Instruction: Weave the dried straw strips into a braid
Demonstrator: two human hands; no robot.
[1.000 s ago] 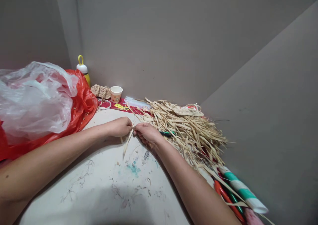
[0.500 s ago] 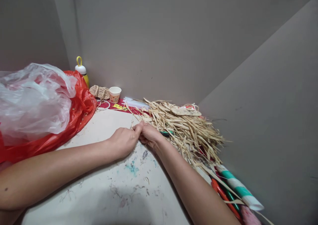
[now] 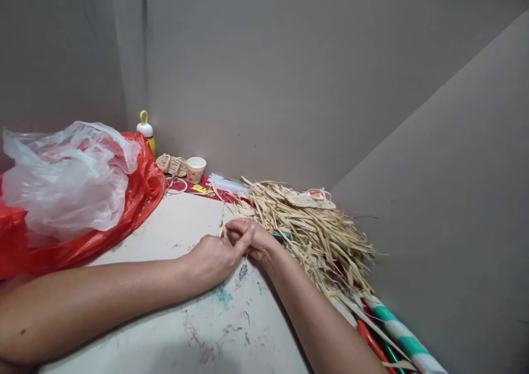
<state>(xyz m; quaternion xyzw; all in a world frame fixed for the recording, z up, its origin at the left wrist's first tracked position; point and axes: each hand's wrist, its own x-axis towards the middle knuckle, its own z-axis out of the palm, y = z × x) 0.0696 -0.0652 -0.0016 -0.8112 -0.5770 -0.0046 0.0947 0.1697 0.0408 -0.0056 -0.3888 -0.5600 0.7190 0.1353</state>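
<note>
My left hand [image 3: 215,259] and my right hand [image 3: 253,238] meet over the white tabletop [image 3: 182,220]. Both are closed, with the left thumb laid across the right fingers. A thin pale straw strip [image 3: 223,228] sticks up from between the fingertips; its lower part is hidden in the grip. Just right of my right hand lies a large heap of dry straw strips [image 3: 314,225]. A dark green object [image 3: 281,236] shows partly beneath the heap.
At left, a clear plastic bag [image 3: 78,181] lies on a red plastic bag [image 3: 144,189]. Along the wall are a yellow bottle [image 3: 144,129], a woven straw piece [image 3: 171,164], a paper cup [image 3: 196,170] and a white ring [image 3: 177,185]. A green-and-white roll [image 3: 397,327] lies at right.
The view has shifted, so everything sits slightly lower in the picture. My left thumb has slid rightward over the right fingers, and the right fingertips now show beyond it with the strip.
</note>
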